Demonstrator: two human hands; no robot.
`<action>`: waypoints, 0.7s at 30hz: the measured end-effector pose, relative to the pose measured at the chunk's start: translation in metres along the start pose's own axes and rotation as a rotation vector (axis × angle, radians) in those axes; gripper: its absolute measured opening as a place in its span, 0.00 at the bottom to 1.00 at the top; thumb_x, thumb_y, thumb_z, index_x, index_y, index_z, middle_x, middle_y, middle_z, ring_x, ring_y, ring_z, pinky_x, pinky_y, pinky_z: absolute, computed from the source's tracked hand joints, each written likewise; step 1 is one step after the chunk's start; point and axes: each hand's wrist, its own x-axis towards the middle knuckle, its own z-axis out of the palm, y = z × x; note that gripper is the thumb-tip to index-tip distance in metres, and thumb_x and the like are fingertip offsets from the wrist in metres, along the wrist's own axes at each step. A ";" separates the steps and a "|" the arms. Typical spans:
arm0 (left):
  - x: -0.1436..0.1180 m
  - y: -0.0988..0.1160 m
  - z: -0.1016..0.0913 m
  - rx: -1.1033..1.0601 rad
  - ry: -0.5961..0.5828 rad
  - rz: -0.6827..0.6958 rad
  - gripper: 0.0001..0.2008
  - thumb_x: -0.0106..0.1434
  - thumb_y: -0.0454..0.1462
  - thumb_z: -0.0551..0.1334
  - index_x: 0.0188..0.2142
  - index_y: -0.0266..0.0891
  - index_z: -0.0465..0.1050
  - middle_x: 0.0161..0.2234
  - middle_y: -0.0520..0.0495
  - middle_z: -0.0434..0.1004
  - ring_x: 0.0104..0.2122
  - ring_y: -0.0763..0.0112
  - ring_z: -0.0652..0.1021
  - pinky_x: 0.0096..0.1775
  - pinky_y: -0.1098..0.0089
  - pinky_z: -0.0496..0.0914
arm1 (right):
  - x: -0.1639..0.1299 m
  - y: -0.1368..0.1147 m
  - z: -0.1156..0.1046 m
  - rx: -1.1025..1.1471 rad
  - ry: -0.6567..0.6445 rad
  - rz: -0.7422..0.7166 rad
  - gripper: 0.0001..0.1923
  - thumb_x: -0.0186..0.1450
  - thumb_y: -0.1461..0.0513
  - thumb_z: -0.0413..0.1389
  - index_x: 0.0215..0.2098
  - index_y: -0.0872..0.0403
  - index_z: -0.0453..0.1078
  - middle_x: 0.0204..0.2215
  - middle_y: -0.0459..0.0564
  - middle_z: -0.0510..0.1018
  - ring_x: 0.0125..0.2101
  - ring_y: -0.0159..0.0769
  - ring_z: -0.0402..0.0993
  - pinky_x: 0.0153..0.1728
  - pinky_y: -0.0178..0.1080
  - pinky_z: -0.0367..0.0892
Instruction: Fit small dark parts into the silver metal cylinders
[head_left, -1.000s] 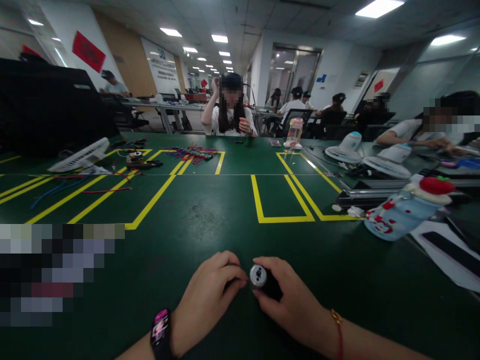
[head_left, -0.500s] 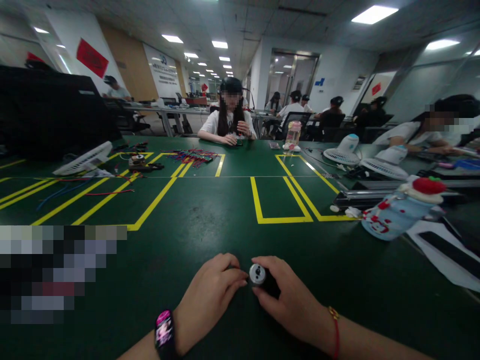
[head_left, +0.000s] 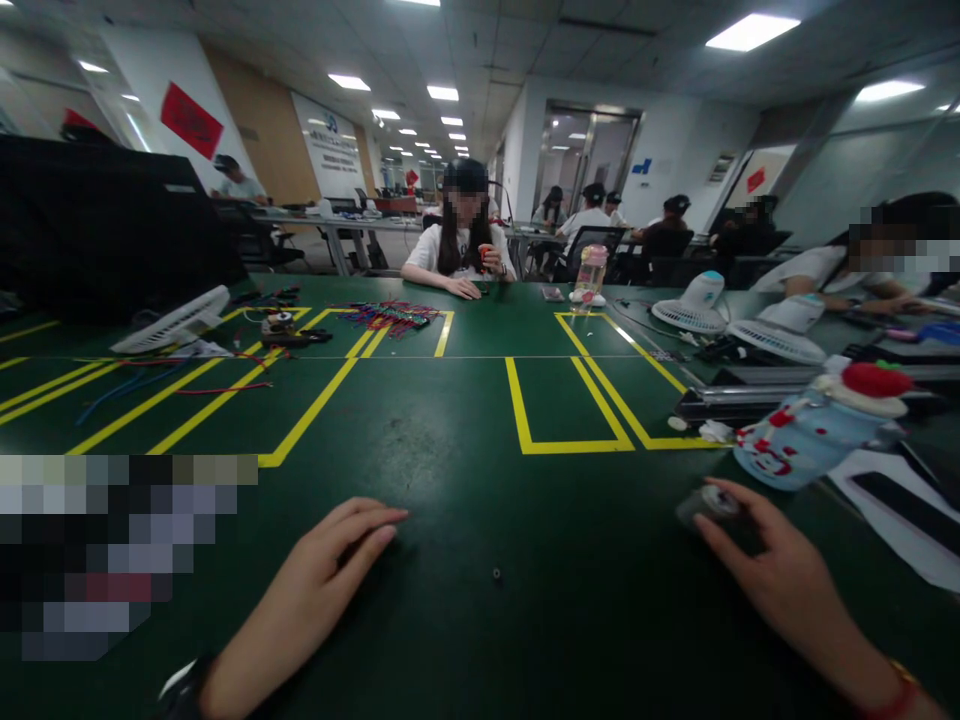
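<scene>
My right hand holds a small dark cylindrical part with a silver end, low over the green table at the right, close to a pale blue bottle with a red cap. My left hand rests flat on the table at the lower left, fingers apart, with nothing in it. A tiny dark piece lies on the table between the two hands.
Yellow tape boxes mark the table. Coloured wires and a white fan lie at the far left, two more fans at the right. A person sits opposite; others work at the right. A pixelated patch covers the lower left.
My hands have parted: the right one carried the cylindrical part off to the right, the left one slid left and flattened. A tiny piece now lies where the hands met.
</scene>
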 end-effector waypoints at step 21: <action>-0.009 -0.023 -0.007 -0.026 -0.010 -0.065 0.14 0.66 0.45 0.54 0.46 0.46 0.72 0.44 0.48 0.75 0.44 0.61 0.75 0.46 0.62 0.71 | -0.023 -0.177 0.060 0.135 -0.450 -0.665 0.08 0.63 0.57 0.53 0.38 0.46 0.73 0.40 0.46 0.74 0.44 0.37 0.66 0.46 0.46 0.60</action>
